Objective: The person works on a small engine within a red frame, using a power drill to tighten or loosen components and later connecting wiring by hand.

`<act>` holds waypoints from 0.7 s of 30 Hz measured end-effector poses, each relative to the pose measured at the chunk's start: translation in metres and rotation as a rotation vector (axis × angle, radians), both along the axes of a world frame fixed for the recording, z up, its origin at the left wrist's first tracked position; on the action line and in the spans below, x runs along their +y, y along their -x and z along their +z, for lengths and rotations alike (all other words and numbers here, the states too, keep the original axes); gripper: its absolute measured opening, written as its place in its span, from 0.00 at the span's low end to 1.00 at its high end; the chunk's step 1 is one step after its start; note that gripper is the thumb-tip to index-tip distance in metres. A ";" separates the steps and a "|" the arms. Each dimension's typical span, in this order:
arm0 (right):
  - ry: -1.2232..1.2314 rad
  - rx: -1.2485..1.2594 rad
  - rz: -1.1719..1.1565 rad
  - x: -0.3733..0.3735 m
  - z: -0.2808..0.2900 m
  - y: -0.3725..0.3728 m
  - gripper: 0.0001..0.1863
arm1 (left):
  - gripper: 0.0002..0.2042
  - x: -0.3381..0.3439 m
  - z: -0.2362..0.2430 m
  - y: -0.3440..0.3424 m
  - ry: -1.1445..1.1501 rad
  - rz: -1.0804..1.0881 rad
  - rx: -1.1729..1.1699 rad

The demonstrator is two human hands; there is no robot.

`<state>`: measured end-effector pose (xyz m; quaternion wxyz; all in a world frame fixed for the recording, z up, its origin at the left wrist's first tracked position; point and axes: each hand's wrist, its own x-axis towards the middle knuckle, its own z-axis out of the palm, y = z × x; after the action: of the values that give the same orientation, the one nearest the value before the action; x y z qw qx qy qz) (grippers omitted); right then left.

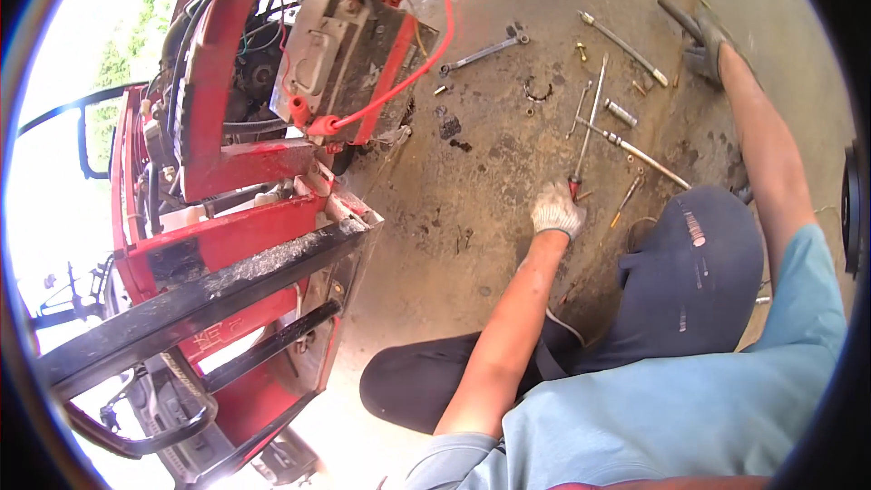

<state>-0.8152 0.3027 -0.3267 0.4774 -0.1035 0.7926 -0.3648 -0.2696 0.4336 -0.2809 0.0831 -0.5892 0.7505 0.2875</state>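
My left hand (pixel 555 209), in a whitish knit glove, is down at the concrete floor. Its fingers are closed round the red handle of a long-shafted screwdriver (pixel 592 113), whose shaft points away from me. Over on the right, my right hand (pixel 708 56) wears a dark grey glove and is closed on a dark bar-shaped tool (pixel 679 16); what its far end is, I cannot make out. Between my hands lie a T-handled bar (pixel 640 155), a deep socket (pixel 621 112), a thin rod tool (pixel 579 110) and a long extension bar (pixel 624 48).
A red machine (pixel 236 245) with a black bar frame stands at left. Its battery (pixel 363 63) carries a red clamp and red cable (pixel 399 95). A wrench (pixel 485 53), an open ring (pixel 537 93), a brass-coloured bolt (pixel 582 52) and a yellow-handled tool (pixel 626 200) lie on the floor.
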 end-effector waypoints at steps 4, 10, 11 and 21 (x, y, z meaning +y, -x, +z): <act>-0.016 -0.063 0.050 -0.006 -0.006 -0.057 0.29 | 0.20 -0.030 0.063 -0.003 -0.174 -0.009 -0.111; 0.207 0.115 -0.159 0.065 0.022 -0.133 0.27 | 0.17 -0.054 0.220 -0.027 -0.120 -0.175 -0.177; 0.269 0.151 -0.174 0.080 0.021 -0.136 0.26 | 0.17 -0.047 0.252 -0.042 -0.121 -0.226 -0.229; 0.491 0.127 -0.047 0.196 0.135 -0.170 0.38 | 0.13 0.067 0.432 -0.137 -0.251 0.499 0.058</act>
<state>-0.6447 0.4989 -0.1915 0.3785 -0.2206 0.7109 -0.5502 -0.1323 0.5007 0.1506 0.0606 -0.7325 0.5429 0.4063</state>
